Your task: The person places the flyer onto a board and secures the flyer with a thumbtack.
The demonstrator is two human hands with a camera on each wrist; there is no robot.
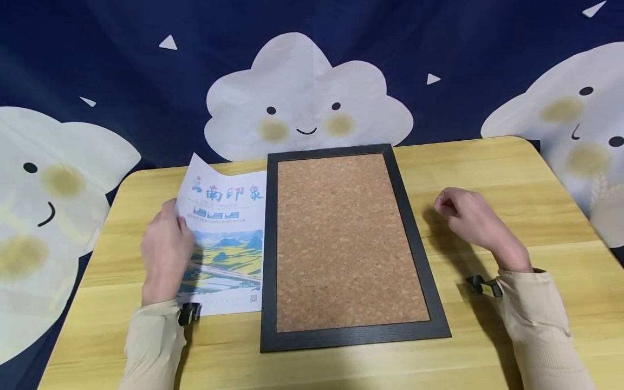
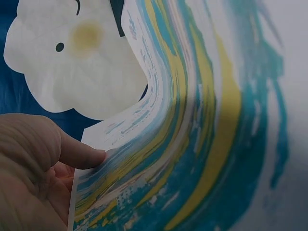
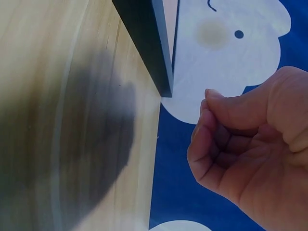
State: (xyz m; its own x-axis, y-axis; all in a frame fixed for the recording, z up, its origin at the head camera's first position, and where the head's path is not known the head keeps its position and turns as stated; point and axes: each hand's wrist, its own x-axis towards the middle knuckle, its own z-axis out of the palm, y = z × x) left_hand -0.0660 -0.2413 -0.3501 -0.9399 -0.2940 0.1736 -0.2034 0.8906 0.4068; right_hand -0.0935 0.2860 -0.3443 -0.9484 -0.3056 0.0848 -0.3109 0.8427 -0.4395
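In the head view my left hand (image 1: 167,252) pinches the left edge of a printed poster (image 1: 226,249) with large Chinese characters and a blue, green and yellow landscape. The sheet bows upward along that edge, its upper left corner lifted. Thumb (image 2: 86,155) on the printed face, my left hand has its other fingers mostly hidden behind the paper. The poster's right edge runs along a black picture frame (image 1: 420,244) with a cork panel (image 1: 346,244). Right of the frame, my right hand (image 1: 468,214) is raised over the table, fingers curled to the thumb around nothing.
Both lie on a light wood-grain table (image 1: 497,346). Behind it hangs a dark blue cloth (image 1: 448,32) printed with smiling white clouds. Dark straps with small devices sit on both wrists, and the frame reaches the table's back edge.
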